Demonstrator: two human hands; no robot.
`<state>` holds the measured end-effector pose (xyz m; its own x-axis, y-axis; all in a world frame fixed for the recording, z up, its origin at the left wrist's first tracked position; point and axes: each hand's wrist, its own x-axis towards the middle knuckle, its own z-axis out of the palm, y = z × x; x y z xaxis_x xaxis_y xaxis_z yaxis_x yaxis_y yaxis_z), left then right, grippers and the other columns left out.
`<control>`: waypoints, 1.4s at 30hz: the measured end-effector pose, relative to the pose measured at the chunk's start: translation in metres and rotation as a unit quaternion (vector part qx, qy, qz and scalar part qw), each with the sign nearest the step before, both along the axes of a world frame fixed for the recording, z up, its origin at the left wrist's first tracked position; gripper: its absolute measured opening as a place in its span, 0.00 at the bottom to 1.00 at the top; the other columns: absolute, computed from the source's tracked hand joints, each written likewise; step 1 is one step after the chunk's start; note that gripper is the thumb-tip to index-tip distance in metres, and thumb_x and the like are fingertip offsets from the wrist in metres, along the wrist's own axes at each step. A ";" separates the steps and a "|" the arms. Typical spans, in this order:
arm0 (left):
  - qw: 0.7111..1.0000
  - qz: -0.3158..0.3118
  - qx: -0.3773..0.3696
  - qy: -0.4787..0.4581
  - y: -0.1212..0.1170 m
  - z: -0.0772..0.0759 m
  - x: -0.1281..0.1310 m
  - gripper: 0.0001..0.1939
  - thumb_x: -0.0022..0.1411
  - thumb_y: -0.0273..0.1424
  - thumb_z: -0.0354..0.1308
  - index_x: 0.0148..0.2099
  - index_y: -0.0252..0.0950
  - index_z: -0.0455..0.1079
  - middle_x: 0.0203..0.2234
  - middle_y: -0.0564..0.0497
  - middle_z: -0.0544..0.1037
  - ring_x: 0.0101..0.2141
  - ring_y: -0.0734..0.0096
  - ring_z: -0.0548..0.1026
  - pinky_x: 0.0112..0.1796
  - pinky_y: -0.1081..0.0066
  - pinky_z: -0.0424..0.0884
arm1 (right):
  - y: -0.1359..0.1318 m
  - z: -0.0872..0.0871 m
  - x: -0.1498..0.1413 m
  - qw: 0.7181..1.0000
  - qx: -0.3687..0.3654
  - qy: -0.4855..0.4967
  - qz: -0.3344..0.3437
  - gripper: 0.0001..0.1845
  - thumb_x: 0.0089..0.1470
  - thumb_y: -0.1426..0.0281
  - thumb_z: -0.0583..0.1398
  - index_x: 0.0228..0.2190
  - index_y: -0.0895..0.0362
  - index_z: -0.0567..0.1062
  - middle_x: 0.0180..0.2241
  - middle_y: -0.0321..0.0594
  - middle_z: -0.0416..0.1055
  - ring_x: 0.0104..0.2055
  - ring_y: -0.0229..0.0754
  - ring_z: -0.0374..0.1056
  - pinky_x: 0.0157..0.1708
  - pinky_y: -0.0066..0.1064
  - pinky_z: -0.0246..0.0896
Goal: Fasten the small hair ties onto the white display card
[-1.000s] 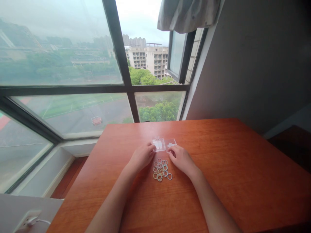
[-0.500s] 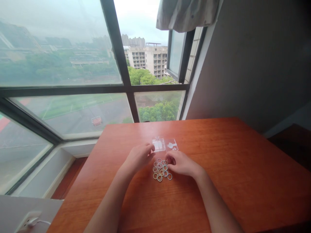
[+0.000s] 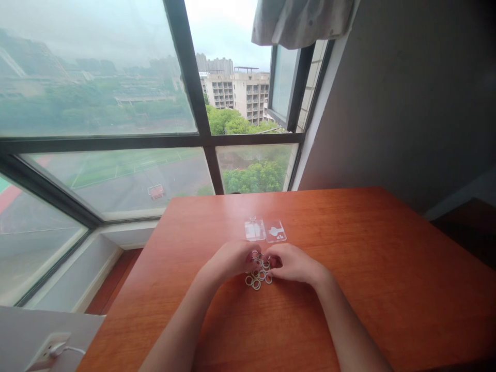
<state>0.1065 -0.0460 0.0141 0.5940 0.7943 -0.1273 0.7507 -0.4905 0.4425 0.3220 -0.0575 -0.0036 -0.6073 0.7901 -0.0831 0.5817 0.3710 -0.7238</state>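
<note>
A loose cluster of small pale rings (image 3: 256,284), perhaps hair ties, lies on the brown wooden table between my hands. My left hand (image 3: 237,258) curls its fingers and thumb round the left edge of the cluster, touching rings. From the opposite side my right hand (image 3: 291,262) does the same, thumb and fingers bent inward over rings at the right edge. Several rings are partly hidden under the fingertips. Just beyond the hands sits a small clear plastic box (image 3: 254,229), its transparent lid (image 3: 276,231) with white markings laid out to the right.
The wooden table (image 3: 349,248) stretches to the right and toward me. Behind it are a dark-framed window (image 3: 155,142) with one pane swung outward, a grey curtain (image 3: 302,23) and a wall. A wall socket with a white plug (image 3: 58,350) is at lower left.
My left hand has moved right and nearer to me, from beside the clear box onto the rings. The rings are bunched closer together, and the right hand stays at their right side.
</note>
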 end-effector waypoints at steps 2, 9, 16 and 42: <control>1.000 0.003 -0.001 -0.008 0.001 -0.003 -0.001 0.08 0.53 0.31 0.59 0.38 0.42 0.73 0.27 0.56 0.77 0.25 0.75 0.69 0.25 0.76 0.54 | 0.000 -0.002 -0.002 1.000 0.022 -0.006 -0.014 0.07 0.46 0.73 0.63 0.32 0.54 0.77 0.26 0.31 0.71 0.28 0.35 0.63 0.27 0.24 0.52; 1.000 0.011 -0.015 -0.018 0.002 -0.003 -0.002 0.07 0.54 0.33 0.58 0.36 0.41 0.73 0.26 0.55 0.77 0.25 0.74 0.69 0.25 0.76 0.54 | 0.000 -0.004 -0.007 0.998 0.061 0.017 -0.020 0.05 0.50 0.73 0.61 0.31 0.53 0.77 0.28 0.32 0.73 0.31 0.36 0.64 0.30 0.24 0.53; 0.998 0.064 -0.029 -0.004 0.003 0.007 -0.008 0.11 0.52 0.29 0.57 0.40 0.41 0.73 0.28 0.53 0.78 0.25 0.74 0.70 0.25 0.77 0.56 | 0.003 -0.007 -0.005 0.989 0.089 -0.011 -0.116 0.06 0.52 0.73 0.59 0.32 0.55 0.76 0.28 0.35 0.71 0.31 0.37 0.64 0.32 0.26 0.54; 0.993 0.050 -0.104 -0.024 0.000 0.016 -0.012 0.11 0.53 0.29 0.52 0.38 0.37 0.73 0.27 0.53 0.80 0.26 0.72 0.73 0.26 0.76 0.61 | 0.003 -0.007 -0.003 0.994 0.064 -0.006 -0.092 0.04 0.50 0.74 0.60 0.30 0.55 0.76 0.25 0.33 0.71 0.28 0.35 0.63 0.28 0.25 0.51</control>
<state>0.0943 -0.0460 0.0303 0.5224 0.8093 -0.2685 0.7673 -0.3088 0.5620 0.3192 -0.0544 -0.0105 -0.4514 0.8921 0.0179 0.6566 0.3457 -0.6703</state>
